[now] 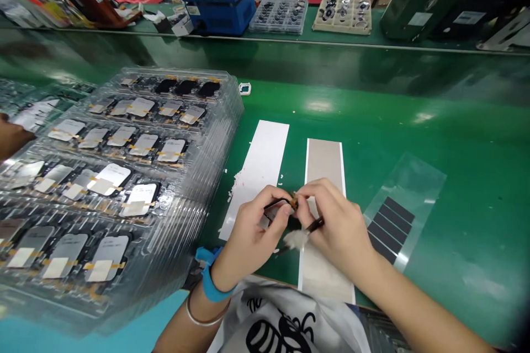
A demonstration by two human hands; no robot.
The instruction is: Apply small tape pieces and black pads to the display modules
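My left hand [259, 226] is closed on a small flat part with a dark rim [271, 207], held above the green bench. At the part's right end is an orange ribbon-like tab [294, 202]. The thumb and forefinger of my right hand [335, 226] pinch together at this tab. A dark stick-like tool [315, 224] is also tucked in my right hand, with a pale blurred tuft [296, 239] near its lower end. Beneath my hands lie a white paper strip [265, 149] on the left and a beige strip with white edges [325, 162] on the right.
Stacked clear trays [215, 138] of similar flat parts fill the left side. Another person's hand [14, 138] is at the far left. A clear sheet with dark rectangles [418, 182] lies right. A small white-framed piece [245, 89] and a blue box [223, 11] are farther back.
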